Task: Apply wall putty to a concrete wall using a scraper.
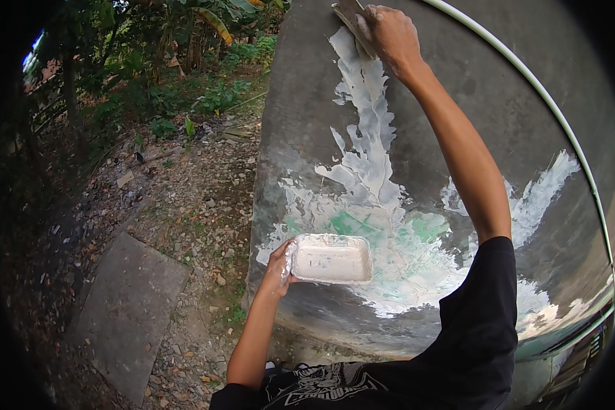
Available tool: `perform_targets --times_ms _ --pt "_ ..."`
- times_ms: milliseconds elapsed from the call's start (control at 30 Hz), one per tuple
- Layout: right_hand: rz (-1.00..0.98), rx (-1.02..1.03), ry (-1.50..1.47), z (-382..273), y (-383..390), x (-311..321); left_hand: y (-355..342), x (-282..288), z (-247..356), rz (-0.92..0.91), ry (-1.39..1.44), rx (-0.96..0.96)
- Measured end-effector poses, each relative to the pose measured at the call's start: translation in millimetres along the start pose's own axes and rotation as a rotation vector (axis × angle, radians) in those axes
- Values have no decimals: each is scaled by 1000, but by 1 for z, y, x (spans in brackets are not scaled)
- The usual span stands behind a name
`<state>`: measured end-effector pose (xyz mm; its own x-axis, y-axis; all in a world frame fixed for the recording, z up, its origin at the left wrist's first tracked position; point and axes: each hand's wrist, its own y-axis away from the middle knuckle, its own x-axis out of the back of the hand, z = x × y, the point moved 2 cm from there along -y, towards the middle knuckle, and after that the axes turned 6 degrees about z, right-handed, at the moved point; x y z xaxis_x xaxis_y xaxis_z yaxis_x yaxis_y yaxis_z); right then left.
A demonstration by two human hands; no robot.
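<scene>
My left hand [278, 270], smeared with white, grips the left end of a shallow rectangular tray [332, 279] coated inside with white paste. The tray is held in front of the grey wall [430, 123]. High up, my right hand [391, 39] is closed round a flat scraper or putty knife [354, 26], its blade against the wall at the top of a white streak. Fresh white paste [367, 130] runs down from there in ragged strokes. Lower, it spreads into a broad patch with pale green areas [354, 224].
A white pipe [526, 72] runs along the wall on the right. At the left, a flat grey slab [133, 307] lies on stony ground [205, 225] strewn with leaves. Plants and trees [205, 61] stand beyond. A second white streak [543, 195] marks the wall beside my right arm.
</scene>
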<state>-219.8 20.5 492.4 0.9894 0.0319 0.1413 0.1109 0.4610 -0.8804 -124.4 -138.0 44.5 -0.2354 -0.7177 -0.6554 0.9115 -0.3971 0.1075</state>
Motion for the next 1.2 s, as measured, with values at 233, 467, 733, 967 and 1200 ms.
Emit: perform_targets --times_ms 233,467,733,967,1200 --pt "-159 2 -135 -40 63 -10 -2 -1 -2 -14 -28 14" --pt "-199 148 97 -31 50 -5 -3 5 -12 38 -18 56" --pt "-111 6 82 -9 9 7 15 27 -6 96 -18 -8" --pt "23 -14 -57 -18 16 10 26 33 0 145 -11 -31" --pt "-233 165 -8 -57 56 -15 29 27 -2 142 7 0"
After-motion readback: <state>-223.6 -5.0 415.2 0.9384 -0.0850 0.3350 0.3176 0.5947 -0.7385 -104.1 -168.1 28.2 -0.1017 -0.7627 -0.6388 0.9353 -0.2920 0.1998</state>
